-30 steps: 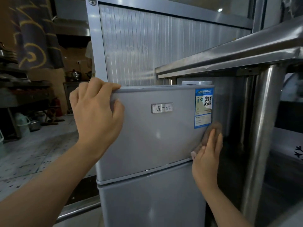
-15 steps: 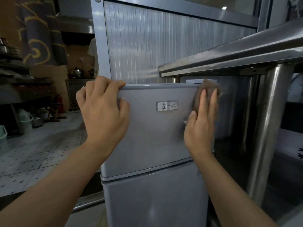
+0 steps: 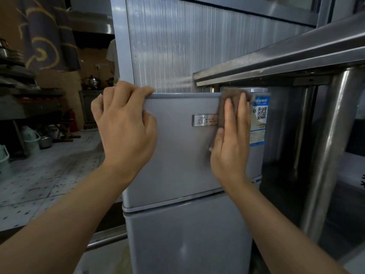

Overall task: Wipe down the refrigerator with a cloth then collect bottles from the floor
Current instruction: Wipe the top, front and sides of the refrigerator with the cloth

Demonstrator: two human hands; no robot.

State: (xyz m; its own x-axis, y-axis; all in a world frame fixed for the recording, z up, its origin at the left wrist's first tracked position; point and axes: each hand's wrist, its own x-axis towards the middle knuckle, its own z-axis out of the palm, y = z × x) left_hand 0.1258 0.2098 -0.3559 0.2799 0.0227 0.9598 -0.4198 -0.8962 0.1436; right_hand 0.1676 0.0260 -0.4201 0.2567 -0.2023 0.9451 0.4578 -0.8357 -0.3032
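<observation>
- While the left hand [image 3: 126, 127] curls over the top left edge of the fridge [image 3: 177, 165], its fingers hook the rim of the upper door and its thumb lies on the door face, so it is closed on the fridge itself.
- The right hand [image 3: 232, 139] lies flat, fingers straight and together, pressing a brown cloth [image 3: 227, 101] against the upper door near its top right.
- The cloth shows above and left of the fingers; its left edge covers the right end of the metal badge [image 3: 203, 120].
- Just right of the hand, a blue label [image 3: 259, 119] with a QR code is stuck on the door.
- The fridge stands beside a steel table [image 3: 296, 56], its top tucked under the table's edge.
- A tiled floor [image 3: 49, 175] spreads to the left, with buckets [image 3: 31, 138] far back.
</observation>
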